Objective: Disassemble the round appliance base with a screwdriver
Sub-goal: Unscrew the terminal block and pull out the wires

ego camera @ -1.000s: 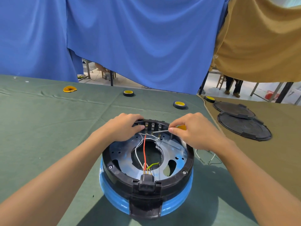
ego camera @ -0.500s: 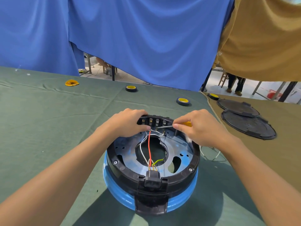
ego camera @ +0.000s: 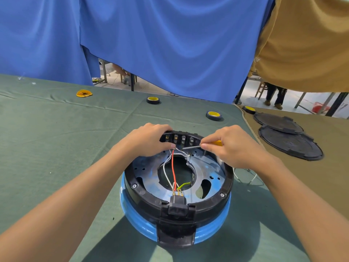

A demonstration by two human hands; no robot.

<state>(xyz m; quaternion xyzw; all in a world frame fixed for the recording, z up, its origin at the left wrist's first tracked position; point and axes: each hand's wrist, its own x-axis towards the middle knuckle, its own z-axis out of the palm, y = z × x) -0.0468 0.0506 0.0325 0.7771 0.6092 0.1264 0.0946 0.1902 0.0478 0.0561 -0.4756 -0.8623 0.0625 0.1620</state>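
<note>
The round appliance base (ego camera: 215,197) lies upside down on the green cloth, a black ring over a blue shell, with a metal plate and red, white and green wires (ego camera: 173,171) running to a black socket at its near rim. My left hand (ego camera: 149,139) grips the far rim by the terminal block and pinches the wire ends. My right hand (ego camera: 229,144) grips a screwdriver (ego camera: 190,147) with a yellow handle, its shaft lying sideways and its tip at the terminals.
Two black round covers (ego camera: 290,141) lie on the brown cloth at the right. Three rolls of tape (ego camera: 214,115) and a yellow scrap (ego camera: 84,93) lie further back. Loose white wire (ego camera: 251,178) trails beside the base. Blue and brown curtains hang behind.
The view shifted slightly. Both hands stay at the terminal block, the left thumb and fingers now closer on the wire ends beside the screwdriver tip.
</note>
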